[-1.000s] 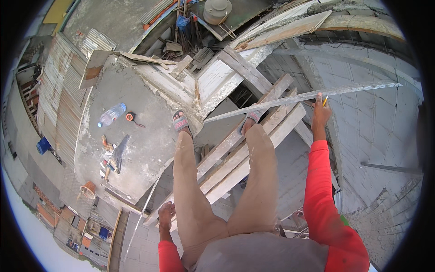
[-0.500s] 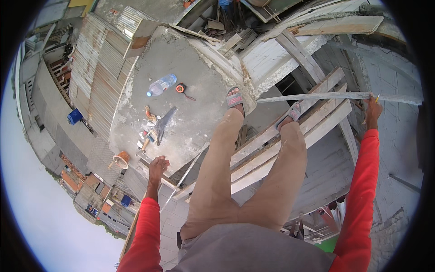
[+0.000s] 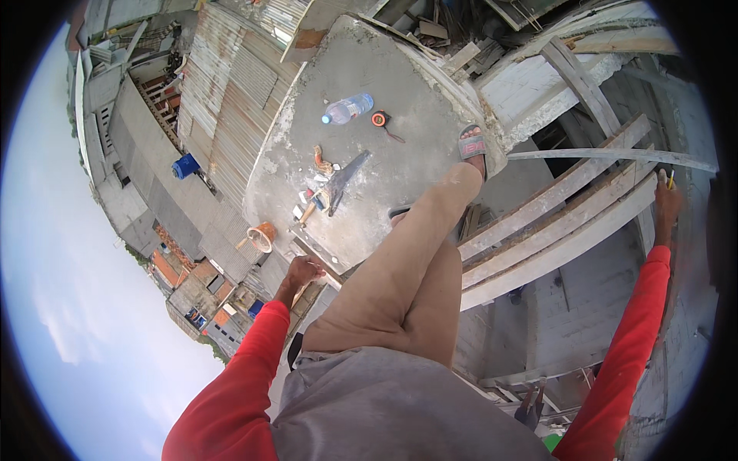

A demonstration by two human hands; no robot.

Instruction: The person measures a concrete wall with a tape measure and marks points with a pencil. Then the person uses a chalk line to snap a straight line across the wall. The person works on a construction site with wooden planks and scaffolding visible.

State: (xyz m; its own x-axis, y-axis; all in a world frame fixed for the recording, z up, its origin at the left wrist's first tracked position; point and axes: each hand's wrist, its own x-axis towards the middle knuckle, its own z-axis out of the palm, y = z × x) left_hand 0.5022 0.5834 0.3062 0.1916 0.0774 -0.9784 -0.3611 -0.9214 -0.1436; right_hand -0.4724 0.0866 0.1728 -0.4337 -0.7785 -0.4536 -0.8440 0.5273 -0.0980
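Observation:
My right hand (image 3: 667,201) is at the far right, closed round a thin yellow pencil-like stick (image 3: 671,181). Just above it runs a long pale strip (image 3: 584,154); whether the fingers touch that strip I cannot tell. My left hand (image 3: 303,270) hovers by the slab's near left corner, its fingers curled in and nothing visible in them. On the grey concrete slab (image 3: 407,165) lie a hand saw (image 3: 350,174), a hammer (image 3: 308,211), an orange-and-black tape measure (image 3: 380,118) and a clear plastic bottle (image 3: 350,108).
One sandalled foot (image 3: 472,143) stands at the slab's right edge; the other is partly hidden behind my leg. Several wooden planks (image 3: 561,230) span a drop on the right. An orange bucket (image 3: 261,237) is beyond the slab's left edge. Rusty roofing sheets (image 3: 231,92) lie lower left.
The foot that stood on the planks is now on the slab, and my legs cross. My left hand's fingers have curled in. My right hand has shifted below the strip. The view has turned left.

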